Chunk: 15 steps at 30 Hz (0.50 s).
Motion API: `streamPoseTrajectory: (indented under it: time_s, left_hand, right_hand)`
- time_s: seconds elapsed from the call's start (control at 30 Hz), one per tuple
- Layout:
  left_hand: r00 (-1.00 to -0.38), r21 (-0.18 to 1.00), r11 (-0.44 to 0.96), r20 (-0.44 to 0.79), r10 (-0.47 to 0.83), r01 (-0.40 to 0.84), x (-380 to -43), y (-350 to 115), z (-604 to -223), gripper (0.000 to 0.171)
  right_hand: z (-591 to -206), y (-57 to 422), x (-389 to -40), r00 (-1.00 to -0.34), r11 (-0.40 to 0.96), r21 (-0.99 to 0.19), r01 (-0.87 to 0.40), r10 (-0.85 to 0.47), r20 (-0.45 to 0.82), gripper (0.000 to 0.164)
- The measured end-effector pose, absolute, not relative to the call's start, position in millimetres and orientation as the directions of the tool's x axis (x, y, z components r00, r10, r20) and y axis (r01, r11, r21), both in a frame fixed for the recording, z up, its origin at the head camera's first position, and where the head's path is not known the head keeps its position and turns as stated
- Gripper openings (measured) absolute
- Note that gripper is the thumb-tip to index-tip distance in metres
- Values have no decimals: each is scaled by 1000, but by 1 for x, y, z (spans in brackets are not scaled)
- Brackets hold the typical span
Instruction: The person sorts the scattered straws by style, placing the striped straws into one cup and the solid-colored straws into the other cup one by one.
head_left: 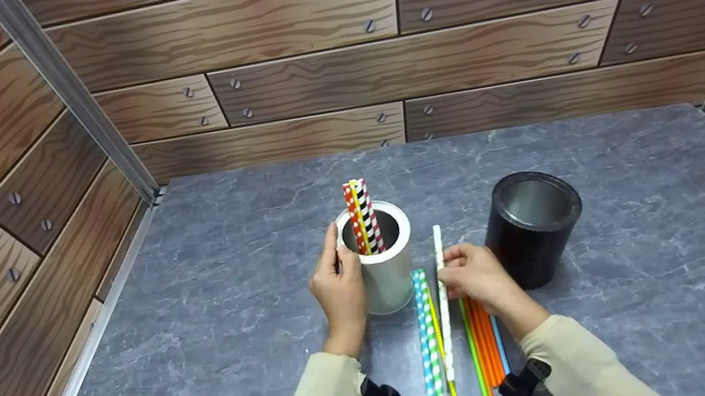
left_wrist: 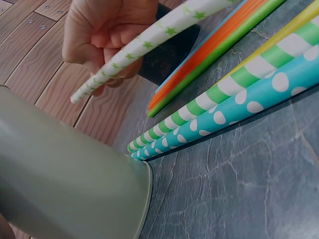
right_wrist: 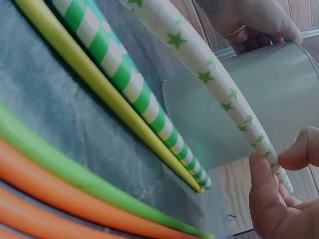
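Observation:
My left hand [head_left: 340,290] holds the left side of a light grey can [head_left: 388,287], its thumb near the rim. Inside the can stand several paper straws [head_left: 366,217], red dotted, yellow, black-striped and pink-striped. Between thumb and fingers, my right hand [head_left: 479,277] pinches a white paper straw with green stars [left_wrist: 144,46], raised off the table and apart from the can. A blue dotted straw [left_wrist: 219,118], a green-striped straw [right_wrist: 127,82] and a yellow straw [right_wrist: 99,94] lie just in front of the can.
Under my right hand lie a green straw [head_left: 474,354], several orange straws [head_left: 487,352] and a blue straw [head_left: 500,347]. A black can [head_left: 524,249] stands upright to the right. Wood-patterned walls [head_left: 307,82] border the grey marbled table [head_left: 232,279].

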State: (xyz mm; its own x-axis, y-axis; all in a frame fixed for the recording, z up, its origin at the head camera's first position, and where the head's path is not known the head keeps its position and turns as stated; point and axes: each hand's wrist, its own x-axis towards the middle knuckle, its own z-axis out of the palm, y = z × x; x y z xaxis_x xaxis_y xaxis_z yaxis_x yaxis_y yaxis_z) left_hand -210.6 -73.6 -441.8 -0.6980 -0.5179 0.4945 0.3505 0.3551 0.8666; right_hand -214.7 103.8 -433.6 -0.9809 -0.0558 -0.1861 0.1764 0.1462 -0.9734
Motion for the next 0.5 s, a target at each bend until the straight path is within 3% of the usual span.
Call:
streamPoseTrajectory:
  time_s: [0.5]
  left_hand:
    - [-703, 873, 346, 484, -521, 345, -211, -74, -442, 40]
  right_hand:
    - [-421, 102, -215, -1000, 171, -985, 13, 19, -10, 30]
